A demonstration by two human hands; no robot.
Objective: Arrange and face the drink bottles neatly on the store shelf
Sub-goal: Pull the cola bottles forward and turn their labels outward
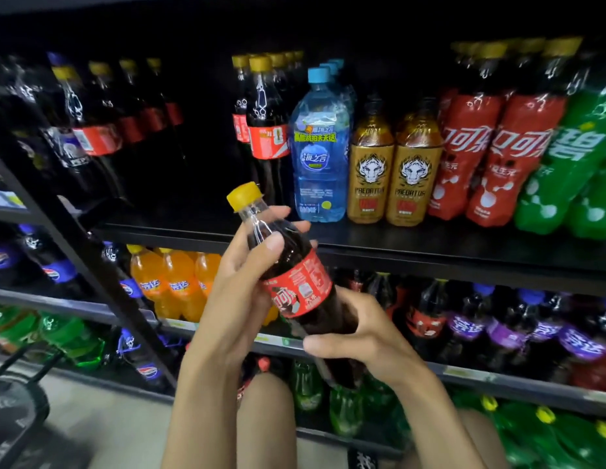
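Shelf (pixel 430 240) cola row (pixel 266 137) sits just left of blue water bottle (pixel 320 147); left hand (pixel 237 292) and right hand (pixel 366 333) grip a tilted cola bottle (pixel 301 286), which probably goes upright there next, label out.

Held bottle (pixel 288 279) tilted, on near side of upper shelf (pixel 430 245); left hand (pixel 240 282) at its shoulder, right hand (pixel 359 330) at its base. On shelf, left to right: cola row (pixel 267 137), water bottle (pixel 320 147), 2 Predator bottles (pixel 372 174). Lower shelf (pixel 497 377) below.

Left grip (pixel 240 282) curls round the bottle (pixel 301 286) high up; right grip (pixel 359 333) clasps low.
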